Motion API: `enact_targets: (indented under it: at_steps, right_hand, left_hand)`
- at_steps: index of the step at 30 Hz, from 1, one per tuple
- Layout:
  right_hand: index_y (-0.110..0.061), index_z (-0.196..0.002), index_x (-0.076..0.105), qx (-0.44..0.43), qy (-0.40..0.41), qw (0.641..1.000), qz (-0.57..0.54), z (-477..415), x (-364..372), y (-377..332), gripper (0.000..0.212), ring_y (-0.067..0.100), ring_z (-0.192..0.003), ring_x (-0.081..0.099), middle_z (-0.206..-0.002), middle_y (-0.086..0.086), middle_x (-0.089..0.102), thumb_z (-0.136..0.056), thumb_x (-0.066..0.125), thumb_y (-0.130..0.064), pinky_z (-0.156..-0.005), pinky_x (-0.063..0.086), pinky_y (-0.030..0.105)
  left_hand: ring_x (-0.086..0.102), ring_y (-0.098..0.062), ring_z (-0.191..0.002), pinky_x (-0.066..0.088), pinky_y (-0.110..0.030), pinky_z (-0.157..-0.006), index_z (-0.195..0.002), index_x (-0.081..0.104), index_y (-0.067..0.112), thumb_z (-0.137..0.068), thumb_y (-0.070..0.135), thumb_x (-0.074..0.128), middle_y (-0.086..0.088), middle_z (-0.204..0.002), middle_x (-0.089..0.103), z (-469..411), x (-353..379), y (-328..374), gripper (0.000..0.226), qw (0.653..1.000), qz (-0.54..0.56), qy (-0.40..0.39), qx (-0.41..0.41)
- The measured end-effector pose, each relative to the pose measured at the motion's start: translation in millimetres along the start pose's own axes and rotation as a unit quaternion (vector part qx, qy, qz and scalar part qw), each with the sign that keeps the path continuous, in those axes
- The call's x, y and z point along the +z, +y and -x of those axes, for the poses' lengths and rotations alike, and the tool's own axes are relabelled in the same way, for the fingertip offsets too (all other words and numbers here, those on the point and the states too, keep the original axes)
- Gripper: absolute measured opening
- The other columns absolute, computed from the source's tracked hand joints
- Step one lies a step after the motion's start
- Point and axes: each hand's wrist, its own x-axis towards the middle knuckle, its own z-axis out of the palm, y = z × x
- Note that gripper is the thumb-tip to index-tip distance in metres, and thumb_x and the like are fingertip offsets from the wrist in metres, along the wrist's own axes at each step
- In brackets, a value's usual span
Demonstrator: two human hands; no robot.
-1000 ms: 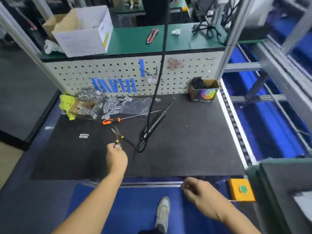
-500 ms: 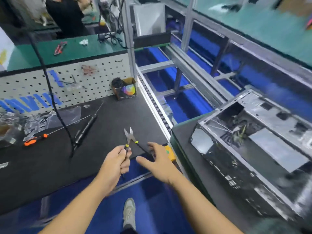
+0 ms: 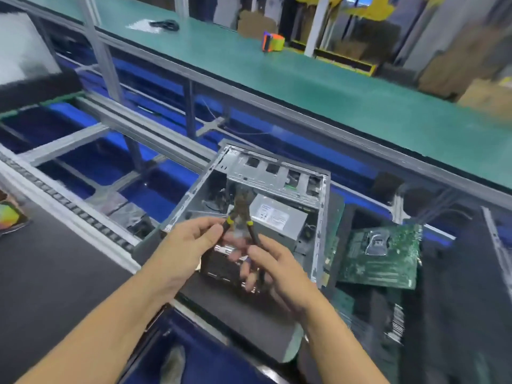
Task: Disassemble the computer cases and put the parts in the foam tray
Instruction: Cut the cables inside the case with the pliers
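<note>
My left hand pinches one handle of the cutters and my right hand curls round the other, above the open computer case.

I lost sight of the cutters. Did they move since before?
Yes. The cutters left the black mat and went right; the left hand and right hand hold them at the computer case.

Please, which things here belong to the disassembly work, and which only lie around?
For the job: open computer case, power supply inside it, side cutters held in left hand and right hand, green motherboard right of the case.

Lying about: tape roll and black cable on green bench, colourful box at left edge.
</note>
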Motion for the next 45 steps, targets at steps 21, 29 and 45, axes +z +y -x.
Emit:
enact_targets:
  at_steps: [21, 29, 45]
  right_hand:
    - [0.0, -0.128, 0.056, 0.171, 0.206, 0.95, -0.163, -111.0, -25.6, -9.7, 0.036, 0.036, -0.079, 0.06, -0.09, 0.021, 0.06, -0.102, 0.036, -0.014, -0.077, 0.053, 0.047]
    - [0.003, -0.128, 0.053, 0.273, 0.1, 0.953, -0.086, -109.2, -31.9, -5.4, 0.034, 0.028, -0.069, 0.059, -0.081, 0.014, 0.06, -0.099, 0.039, -0.01, -0.077, 0.052, 0.047]
    - [-0.007, -0.117, 0.051, 0.263, -0.114, 0.944, -0.161, -100.9, -60.3, -13.4, 0.031, 0.028, -0.068, 0.05, -0.085, 0.016, 0.05, -0.089, 0.043, -0.017, -0.066, 0.051, 0.041]
  left_hand:
    - [0.046, -0.036, -0.127, 0.043, -0.04, -0.105, -0.142, 0.028, -0.005, -0.092, 0.033, 0.066, -0.022, -0.141, 0.041, -228.7, -12.0, -84.1, 0.073, 0.881, -0.379, -0.084, -0.269]
    - [0.068, -0.03, -0.091, 0.061, -0.036, -0.073, -0.123, 0.041, 0.001, -0.081, -0.003, 0.076, -0.02, -0.109, 0.061, -229.3, -13.9, -108.5, 0.054, 0.939, -0.152, 0.011, -0.309]
    - [0.074, -0.02, -0.086, 0.057, -0.021, -0.069, -0.119, 0.062, 0.014, -0.077, 0.002, 0.078, -0.014, -0.097, 0.076, -191.0, -22.6, -42.1, 0.047, 0.964, 0.106, -0.159, -0.183]
